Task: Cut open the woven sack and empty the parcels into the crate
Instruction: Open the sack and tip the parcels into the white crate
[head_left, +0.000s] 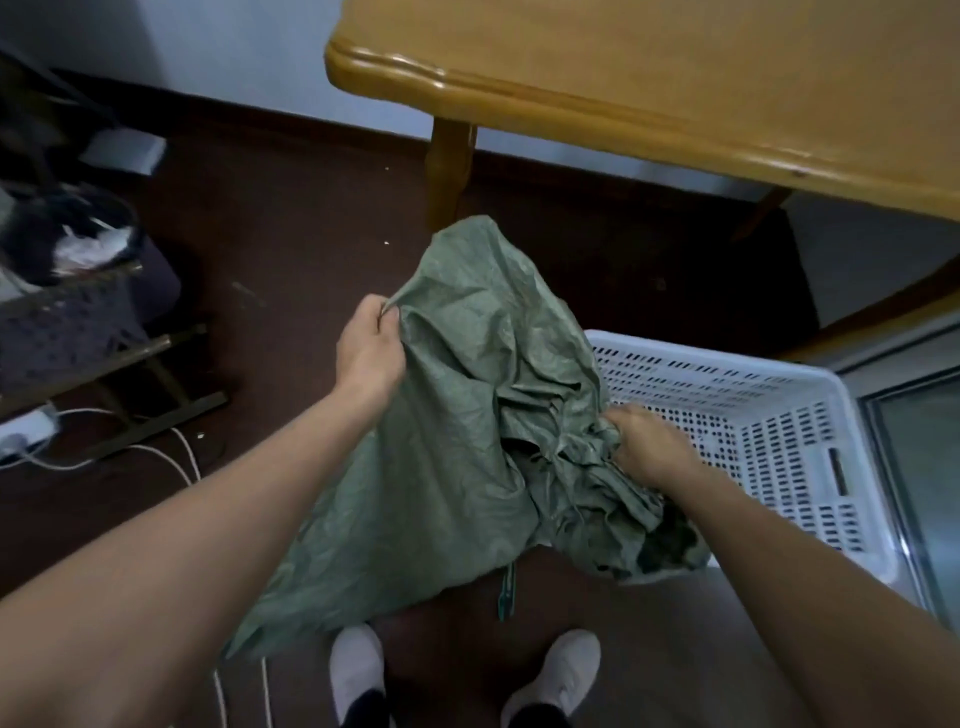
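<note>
A crumpled green woven sack hangs over the dark floor in the middle of the view, its lower end draped over the near left corner of a white perforated plastic crate. My left hand grips a fold at the sack's upper left edge. My right hand clutches the bunched fabric at the sack's right side, above the crate's rim. No parcels show; the sack hides part of the crate's inside. A green-handled tool lies on the floor under the sack.
A wooden table overhangs the top right, its leg standing just behind the sack. Dark baskets on a rack and white cables sit at the left. A glass-fronted unit borders the crate. My white shoes are below.
</note>
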